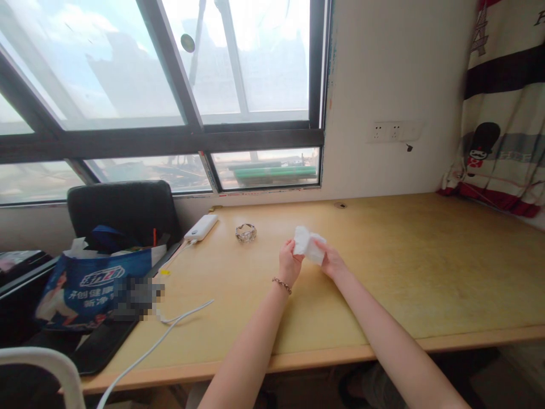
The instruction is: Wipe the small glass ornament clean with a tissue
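A white tissue (310,245), partly folded, is held above the wooden table (409,272) between my two hands. My left hand (290,262) pinches its left edge, and a chain bracelet (281,285) circles that wrist. On the other side my right hand (332,260) has its fingers closed on the tissue's right end. Left of the hands, a silvery openwork ring-shaped object (246,233) rests on the tabletop, touched by neither hand.
At the table's left lie a white power bank (201,228) and a white cable (170,325). A blue printed bag (91,289) sits on a black chair (123,210) beside the table. Behind are a window (255,62), wall sockets (386,132) and a curtain (502,113).
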A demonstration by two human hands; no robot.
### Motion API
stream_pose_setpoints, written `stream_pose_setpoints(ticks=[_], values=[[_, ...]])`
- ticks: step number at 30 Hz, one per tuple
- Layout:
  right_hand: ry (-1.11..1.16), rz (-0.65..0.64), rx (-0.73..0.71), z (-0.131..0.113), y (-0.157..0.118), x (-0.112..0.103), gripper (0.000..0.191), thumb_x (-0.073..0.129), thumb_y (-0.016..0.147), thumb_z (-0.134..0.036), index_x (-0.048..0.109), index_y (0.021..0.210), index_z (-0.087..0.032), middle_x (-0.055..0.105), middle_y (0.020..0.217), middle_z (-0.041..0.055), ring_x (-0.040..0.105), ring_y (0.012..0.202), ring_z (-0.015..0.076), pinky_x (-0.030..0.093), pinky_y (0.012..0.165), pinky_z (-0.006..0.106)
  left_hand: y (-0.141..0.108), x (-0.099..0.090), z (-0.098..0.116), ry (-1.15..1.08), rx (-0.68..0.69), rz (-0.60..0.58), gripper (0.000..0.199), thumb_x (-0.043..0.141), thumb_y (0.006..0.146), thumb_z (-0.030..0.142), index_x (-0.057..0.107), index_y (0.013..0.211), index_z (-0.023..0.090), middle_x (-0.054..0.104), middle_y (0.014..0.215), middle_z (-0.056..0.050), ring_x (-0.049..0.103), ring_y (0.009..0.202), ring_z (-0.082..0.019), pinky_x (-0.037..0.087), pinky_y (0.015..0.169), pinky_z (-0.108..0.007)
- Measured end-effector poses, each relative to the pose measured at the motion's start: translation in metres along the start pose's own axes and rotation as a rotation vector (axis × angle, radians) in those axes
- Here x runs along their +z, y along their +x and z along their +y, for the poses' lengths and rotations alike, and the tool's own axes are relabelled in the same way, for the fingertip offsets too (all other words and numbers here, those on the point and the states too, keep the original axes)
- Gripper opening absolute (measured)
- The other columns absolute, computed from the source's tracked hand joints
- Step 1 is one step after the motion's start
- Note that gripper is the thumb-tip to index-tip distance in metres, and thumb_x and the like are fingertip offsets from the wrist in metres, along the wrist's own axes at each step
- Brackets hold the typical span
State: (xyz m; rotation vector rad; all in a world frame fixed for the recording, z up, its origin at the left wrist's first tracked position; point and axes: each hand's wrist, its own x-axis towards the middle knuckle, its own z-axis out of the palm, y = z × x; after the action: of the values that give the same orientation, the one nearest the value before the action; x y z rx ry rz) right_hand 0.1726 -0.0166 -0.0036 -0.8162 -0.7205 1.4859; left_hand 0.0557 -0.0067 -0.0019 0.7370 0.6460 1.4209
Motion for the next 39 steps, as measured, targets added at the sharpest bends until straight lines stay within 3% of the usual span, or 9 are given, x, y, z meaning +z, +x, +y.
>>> stream_pose_setpoints(ticks=[3,8,11,14,17,25,29,35,39], values=[[0.090,0.057,-0.104,-0.001,0.001,-0.002,0.030,0.067,0.057,-0.023,0.058,0.085,-0.016,0.066,0.081,0.0034,0.061,0.067,0.0161,0.048,0.061,0.026,0.000,0.000,0.001,-0.006,-0.019,0.017,0.020,0.053,0.067,0.031,0.053,0.075,0.013,0.059,0.072,-0.004,0.053,0.060,-0.010,0.043,0.056,-0.022],[0.139,0.158,-0.257,0.000,0.006,-0.005,0.045,0.071,0.048,-0.014,0.054,0.090,-0.018,0.065,0.079,-0.0009,0.061,0.069,0.0138,0.049,0.063,0.024,-0.005,0.004,0.005,0.104,-0.109,0.008,0.035,0.058,0.065,0.041,0.058,0.089,0.015,0.061,0.082,-0.006,0.057,0.068,-0.014,0.045,0.057,-0.024],[0.072,0.190,-0.266,0.001,0.006,-0.004,0.056,0.071,0.049,-0.016,0.050,0.101,-0.018,0.065,0.085,0.0000,0.061,0.076,0.0152,0.049,0.066,0.024,-0.007,0.004,0.005,0.209,-0.128,-0.020,0.041,0.065,0.060,0.038,0.059,0.093,0.014,0.062,0.084,-0.008,0.058,0.070,-0.015,0.046,0.058,-0.025],[-0.017,0.276,-0.229,0.002,0.006,-0.005,0.080,0.073,0.047,-0.019,0.037,0.119,-0.018,0.064,0.091,0.0020,0.061,0.082,0.0184,0.050,0.067,0.026,-0.007,0.002,0.003,0.281,-0.115,-0.022,0.043,0.068,0.056,0.031,0.060,0.094,0.013,0.064,0.085,-0.009,0.059,0.070,-0.017,0.047,0.060,-0.027],[-0.185,0.368,-0.213,0.006,0.010,-0.012,0.092,0.074,0.044,-0.023,0.032,0.125,-0.017,0.064,0.089,0.0042,0.062,0.080,0.0205,0.051,0.063,0.027,-0.006,0.002,0.001,0.338,-0.107,-0.016,0.043,0.069,0.055,0.026,0.060,0.096,0.013,0.065,0.084,-0.009,0.060,0.069,-0.018,0.047,0.059,-0.027],[-0.589,0.475,-0.359,0.009,0.016,-0.026,0.086,0.072,0.047,-0.031,0.036,0.124,-0.016,0.066,0.084,0.0057,0.062,0.074,0.0211,0.048,0.063,0.027,-0.006,0.004,-0.001,0.444,-0.123,-0.026,0.035,0.067,0.055,0.019,0.064,0.090,0.011,0.067,0.078,-0.008,0.060,0.064,-0.017,0.046,0.055,-0.024],[-0.720,0.440,-0.423,0.005,0.013,-0.022,0.079,0.068,0.050,-0.027,0.038,0.121,-0.015,0.066,0.084,0.0056,0.062,0.075,0.0200,0.046,0.067,0.028,-0.004,0.001,-0.005,0.499,-0.078,-0.021,0.028,0.068,0.056,0.023,0.065,0.080,0.009,0.067,0.077,-0.009,0.060,0.065,-0.017,0.045,0.056,-0.024],[-0.857,0.386,-0.461,0.004,0.009,-0.016,0.078,0.067,0.051,-0.030,0.038,0.122,-0.017,0.065,0.078,0.0033,0.061,0.070,0.0190,0.046,0.064,0.028,-0.003,-0.005,-0.007,0.507,-0.052,-0.031,0.027,0.066,0.058,0.024,0.065,0.081,0.009,0.067,0.079,-0.010,0.060,0.064,-0.018,0.045,0.055,-0.025],[-0.933,0.405,-0.473,0.003,0.008,-0.015,0.070,0.068,0.050,-0.031,0.046,0.115,-0.018,0.064,0.087,0.0051,0.060,0.077,0.0196,0.045,0.069,0.028,-0.001,-0.006,-0.008,0.535,-0.054,-0.018,0.028,0.066,0.059,0.026,0.065,0.080,0.008,0.066,0.077,-0.010,0.060,0.062,-0.017,0.044,0.053,-0.024]])
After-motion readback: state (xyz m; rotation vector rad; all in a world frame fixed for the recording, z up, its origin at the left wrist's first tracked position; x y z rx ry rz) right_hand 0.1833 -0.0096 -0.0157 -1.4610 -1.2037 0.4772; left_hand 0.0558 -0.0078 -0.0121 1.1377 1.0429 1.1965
